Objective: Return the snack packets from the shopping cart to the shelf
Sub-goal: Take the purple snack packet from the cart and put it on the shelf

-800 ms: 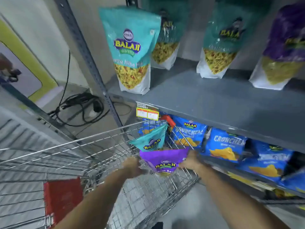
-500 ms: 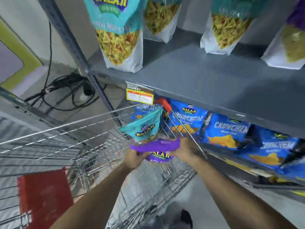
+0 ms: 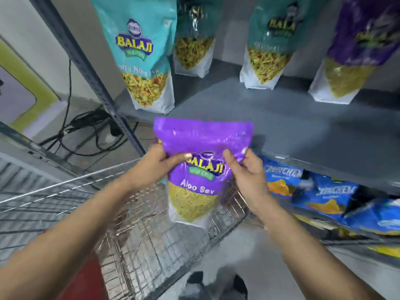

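Lower frame: wire shopping cart, a red panel at its lower-left edge.

Centre: we hold one purple packet upright above the cart, in front of the shelf's near edge. Our left hand grips its left side, thumb across the front; our right hand closes on its right side.

Right, lower shelf: blue packets.

Upper frame, grey shelf: a teal packet standing near the left front, two more teal packets behind, another purple packet at upper right.

Left: black cables on the floor.
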`<action>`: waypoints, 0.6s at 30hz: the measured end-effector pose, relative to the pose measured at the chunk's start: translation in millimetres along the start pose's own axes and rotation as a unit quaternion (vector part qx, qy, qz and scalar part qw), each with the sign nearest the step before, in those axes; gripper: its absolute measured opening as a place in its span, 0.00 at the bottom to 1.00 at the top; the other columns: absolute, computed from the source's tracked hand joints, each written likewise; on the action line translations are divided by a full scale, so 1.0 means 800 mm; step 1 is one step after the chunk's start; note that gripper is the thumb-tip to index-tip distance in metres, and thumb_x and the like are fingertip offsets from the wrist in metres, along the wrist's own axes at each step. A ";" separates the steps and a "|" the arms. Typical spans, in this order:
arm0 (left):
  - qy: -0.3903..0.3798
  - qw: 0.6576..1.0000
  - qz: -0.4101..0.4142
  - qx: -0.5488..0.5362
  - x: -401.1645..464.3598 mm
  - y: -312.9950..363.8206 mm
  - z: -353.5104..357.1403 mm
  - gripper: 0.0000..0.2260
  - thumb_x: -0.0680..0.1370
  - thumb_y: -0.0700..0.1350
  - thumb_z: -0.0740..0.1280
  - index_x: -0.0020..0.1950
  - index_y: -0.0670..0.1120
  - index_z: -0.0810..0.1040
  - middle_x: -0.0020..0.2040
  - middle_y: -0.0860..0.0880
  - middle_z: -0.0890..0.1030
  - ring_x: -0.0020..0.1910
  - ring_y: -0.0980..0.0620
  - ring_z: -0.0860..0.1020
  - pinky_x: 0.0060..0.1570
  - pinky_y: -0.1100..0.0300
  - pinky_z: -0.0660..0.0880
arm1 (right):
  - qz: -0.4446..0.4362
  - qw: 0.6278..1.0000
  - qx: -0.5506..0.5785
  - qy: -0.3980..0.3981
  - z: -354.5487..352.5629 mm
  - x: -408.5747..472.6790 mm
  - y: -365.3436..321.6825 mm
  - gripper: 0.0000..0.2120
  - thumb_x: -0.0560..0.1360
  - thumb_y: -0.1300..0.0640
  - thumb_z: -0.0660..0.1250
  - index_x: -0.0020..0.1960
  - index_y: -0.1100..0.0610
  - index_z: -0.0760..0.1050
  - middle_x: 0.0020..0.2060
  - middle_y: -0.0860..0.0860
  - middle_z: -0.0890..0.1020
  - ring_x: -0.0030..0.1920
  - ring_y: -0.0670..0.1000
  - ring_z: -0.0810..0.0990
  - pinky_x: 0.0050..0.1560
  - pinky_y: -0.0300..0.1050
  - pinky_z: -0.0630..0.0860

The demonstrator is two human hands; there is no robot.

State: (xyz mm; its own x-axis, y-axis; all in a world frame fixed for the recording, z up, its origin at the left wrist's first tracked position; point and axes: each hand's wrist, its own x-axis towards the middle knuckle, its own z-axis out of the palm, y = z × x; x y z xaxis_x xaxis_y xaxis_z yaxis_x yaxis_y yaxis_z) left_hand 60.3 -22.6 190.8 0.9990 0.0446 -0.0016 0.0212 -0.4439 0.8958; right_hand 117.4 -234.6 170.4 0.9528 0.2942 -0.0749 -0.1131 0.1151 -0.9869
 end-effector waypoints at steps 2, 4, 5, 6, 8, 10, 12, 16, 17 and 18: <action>-0.007 0.999 0.045 0.024 0.020 0.064 -0.007 0.11 0.76 0.54 0.66 0.58 0.57 0.79 0.51 0.66 0.82 0.53 0.66 0.77 0.57 0.63 0.75 | -0.031 0.999 0.013 0.000 -0.015 0.005 -0.060 0.05 0.77 0.62 0.66 0.48 0.54 0.78 0.39 0.42 0.86 0.42 0.42 0.80 0.48 0.39 0.79; -0.007 0.996 0.077 0.039 0.042 0.116 -0.004 0.10 0.76 0.54 0.65 0.57 0.58 0.79 0.50 0.66 0.83 0.52 0.65 0.79 0.57 0.62 0.76 | -0.058 0.998 0.021 0.003 -0.038 0.008 -0.112 0.05 0.77 0.60 0.66 0.49 0.53 0.79 0.42 0.44 0.86 0.44 0.45 0.81 0.50 0.43 0.80; -0.005 0.994 0.094 0.055 0.054 0.137 0.002 0.12 0.76 0.56 0.64 0.57 0.57 0.80 0.50 0.64 0.84 0.52 0.63 0.80 0.57 0.59 0.77 | -0.070 0.997 0.026 0.008 -0.054 0.009 -0.133 0.05 0.77 0.60 0.66 0.50 0.53 0.79 0.45 0.47 0.86 0.46 0.47 0.82 0.51 0.46 0.81; -0.007 0.992 0.109 0.065 0.067 0.157 0.012 0.14 0.75 0.59 0.63 0.57 0.57 0.78 0.50 0.63 0.84 0.51 0.63 0.79 0.57 0.56 0.78 | -0.081 0.996 0.027 0.016 -0.072 0.010 -0.150 0.05 0.77 0.59 0.66 0.52 0.54 0.79 0.47 0.50 0.86 0.47 0.49 0.82 0.52 0.48 0.81; -0.017 0.988 0.140 0.069 0.096 0.188 0.038 0.16 0.75 0.60 0.63 0.59 0.56 0.77 0.51 0.60 0.84 0.50 0.64 0.78 0.57 0.52 0.78 | -0.109 0.993 0.024 0.044 -0.114 0.014 -0.175 0.07 0.78 0.59 0.66 0.55 0.56 0.78 0.50 0.55 0.85 0.49 0.53 0.82 0.54 0.52 0.80; -0.023 0.982 0.179 0.062 0.126 0.214 0.075 0.16 0.76 0.58 0.64 0.61 0.54 0.78 0.54 0.58 0.84 0.51 0.66 0.77 0.56 0.55 0.78 | -0.135 0.988 0.020 0.076 -0.155 0.020 -0.194 0.08 0.77 0.58 0.66 0.55 0.58 0.77 0.51 0.57 0.84 0.51 0.55 0.80 0.56 0.53 0.79; -0.029 0.976 0.211 0.039 0.159 0.238 0.116 0.14 0.77 0.51 0.67 0.61 0.50 0.80 0.52 0.63 0.81 0.48 0.76 0.74 0.52 0.68 0.74 | -0.161 0.980 0.009 0.116 -0.199 0.032 -0.209 0.07 0.75 0.53 0.67 0.52 0.55 0.77 0.46 0.50 0.86 0.49 0.52 0.80 0.56 0.50 0.78; -0.020 0.974 0.224 0.036 0.240 0.274 0.190 0.15 0.75 0.50 0.69 0.60 0.46 0.81 0.52 0.59 0.82 0.44 0.76 0.75 0.48 0.75 0.72 | -0.198 0.961 -0.044 0.190 -0.287 0.073 -0.233 0.12 0.74 0.47 0.68 0.46 0.56 0.76 0.33 0.42 0.83 0.39 0.44 0.78 0.45 0.43 0.77; -0.030 0.976 0.214 0.025 0.261 0.278 0.206 0.17 0.74 0.54 0.69 0.59 0.47 0.81 0.53 0.55 0.83 0.47 0.71 0.77 0.52 0.68 0.75 | -0.195 0.955 -0.064 0.214 -0.303 0.082 -0.239 0.16 0.73 0.44 0.69 0.41 0.57 0.74 0.28 0.41 0.79 0.36 0.43 0.74 0.40 0.43 0.73; -0.043 0.979 0.199 0.012 0.279 0.278 0.220 0.19 0.73 0.56 0.69 0.59 0.48 0.81 0.55 0.52 0.84 0.49 0.65 0.78 0.57 0.61 0.77 | -0.188 0.950 -0.082 0.236 -0.316 0.090 -0.243 0.17 0.74 0.44 0.69 0.36 0.55 0.71 0.23 0.40 0.75 0.31 0.40 0.70 0.36 0.39 0.70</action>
State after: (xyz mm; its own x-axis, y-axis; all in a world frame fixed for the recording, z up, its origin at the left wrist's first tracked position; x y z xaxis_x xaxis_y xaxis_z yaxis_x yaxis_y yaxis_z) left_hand 295.0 -268.8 311.7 0.9277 -0.2122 0.3072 -0.3710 -0.4313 0.8224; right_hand 279.4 -475.2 320.8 0.9416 -0.2008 0.2704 0.2695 -0.0321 -0.9625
